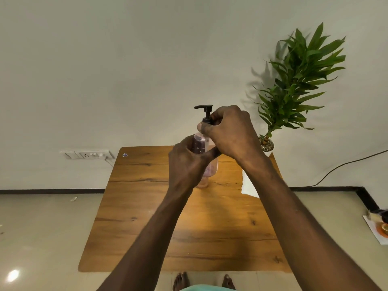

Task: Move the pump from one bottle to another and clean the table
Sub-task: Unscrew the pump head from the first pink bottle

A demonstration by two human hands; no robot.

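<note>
A clear pinkish bottle (pixel 200 143) with a dark label is held up above the wooden table (pixel 147 217). My left hand (pixel 186 162) is wrapped around its body. A black pump (pixel 204 113) sits on the bottle's neck, its nozzle pointing left. My right hand (pixel 228 131) grips the pump's collar from the right, fingers closed on it. Behind and below my left hand, the lower part of another pale pink bottle (pixel 206 177) stands on the table, mostly hidden. A white cloth or paper (pixel 248 185) lies on the table at the right, partly covered by my right forearm.
A potted green plant (pixel 294 80) stands at the table's far right corner against the wall. A wall socket (pixel 88 154) with a cable is on the left. A black cable (pixel 346 164) runs along the right wall. Small items on white paper (pixel 380 227) lie on the floor at right.
</note>
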